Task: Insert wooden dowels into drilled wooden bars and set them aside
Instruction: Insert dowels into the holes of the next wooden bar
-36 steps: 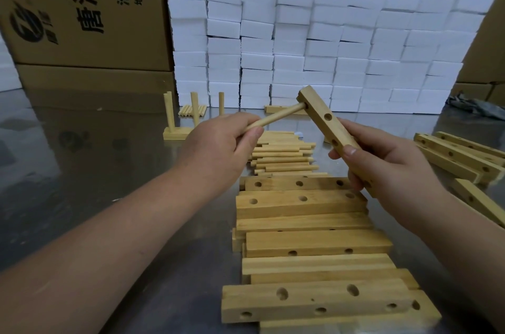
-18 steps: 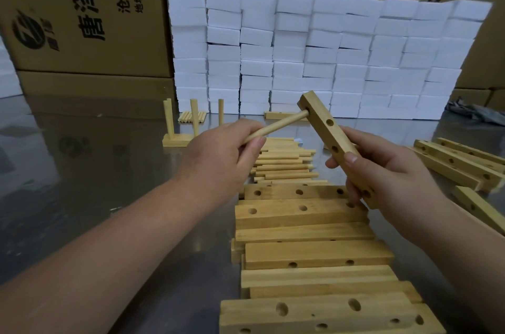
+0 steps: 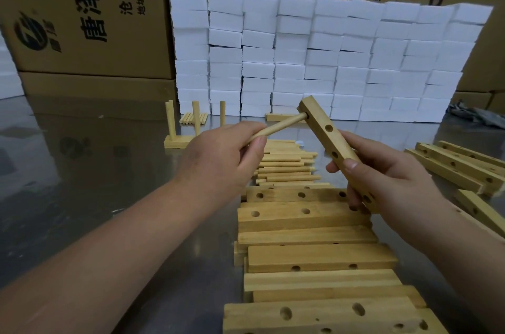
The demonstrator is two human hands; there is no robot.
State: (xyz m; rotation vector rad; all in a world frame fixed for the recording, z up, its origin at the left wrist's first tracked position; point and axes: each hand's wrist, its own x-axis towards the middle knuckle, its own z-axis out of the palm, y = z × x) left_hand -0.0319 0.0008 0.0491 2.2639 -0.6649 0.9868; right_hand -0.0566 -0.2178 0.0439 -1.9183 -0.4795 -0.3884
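The left hand (image 3: 224, 158) pinches the near end of a wooden dowel (image 3: 278, 127) between thumb and curled fingers. The dowel's far tip sits in the topmost hole of a drilled wooden bar (image 3: 325, 131), though how deep it goes cannot be seen. The right hand (image 3: 382, 169) grips that bar by its lower half, thumb across the front face. It holds the bar tilted above the steel table (image 3: 82, 183), with the upper end pointing away. Below the hands lies a loose pile of dowels (image 3: 287, 167), partly covered by the left hand. Nearer the camera a row of drilled bars (image 3: 314, 257) lies crosswise, and the nearest one is cut off by the bottom edge. More bars (image 3: 459, 167) lie to the right and run out of view. At the back left a finished bar (image 3: 175, 142) rests flat with three dowels standing upright in it, its right end hidden behind the left hand. Just beyond it lies a small bundle of dowels (image 3: 192, 118). A wall of stacked white foam blocks (image 3: 314, 60) stands behind, with one more bar (image 3: 278, 117) lying at its foot. The cardboard boxes (image 3: 82, 13) at the very back show only printed faces, cropped at the top, and their contents cannot be seen. Something grey and crumpled (image 3: 475, 115) lies at the far right, too dim to identify.
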